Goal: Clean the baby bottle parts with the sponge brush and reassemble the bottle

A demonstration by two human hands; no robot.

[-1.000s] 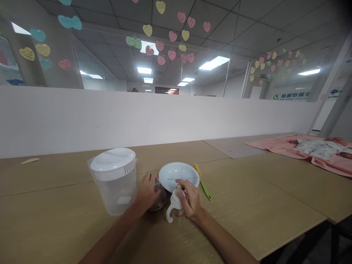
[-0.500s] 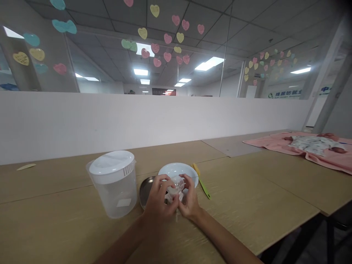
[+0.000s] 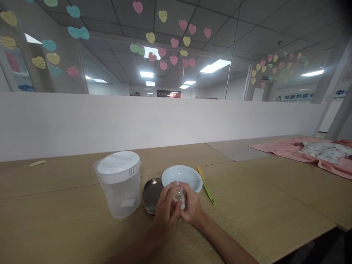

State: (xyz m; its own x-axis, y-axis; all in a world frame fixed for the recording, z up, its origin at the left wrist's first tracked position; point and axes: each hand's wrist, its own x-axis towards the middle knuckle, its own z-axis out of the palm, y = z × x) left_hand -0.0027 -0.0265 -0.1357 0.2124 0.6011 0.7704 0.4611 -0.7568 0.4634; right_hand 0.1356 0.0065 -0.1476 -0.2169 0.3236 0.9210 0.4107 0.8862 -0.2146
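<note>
A clear baby bottle nipple in a whitish ring [image 3: 179,197] is cupped between my two hands, low over the table. My left hand [image 3: 165,205] wraps its left side, with the thumb at the near edge. On the other side my right hand [image 3: 191,205] closes round it, and the fingertips of both hands nearly meet above. My fingers hide much of the piece. Just behind the hands stands a white bowl [image 3: 180,171]. A metal tray [image 3: 151,196] lies at the left, partly covered by my left hand.
A lidded translucent bucket [image 3: 121,194] stands left of the tray. Right of the bowl lies a green-handled brush with a yellow head [image 3: 208,190]. Farther right, a doll in pale clothing [image 3: 323,151] rests on a pink towel [image 3: 271,148]. A low white wall [image 3: 154,123] borders the table's back.
My hands have closed in around the nipple piece, which was a clear cup shape held higher between the fingertips. The camera view has shifted slightly left.
</note>
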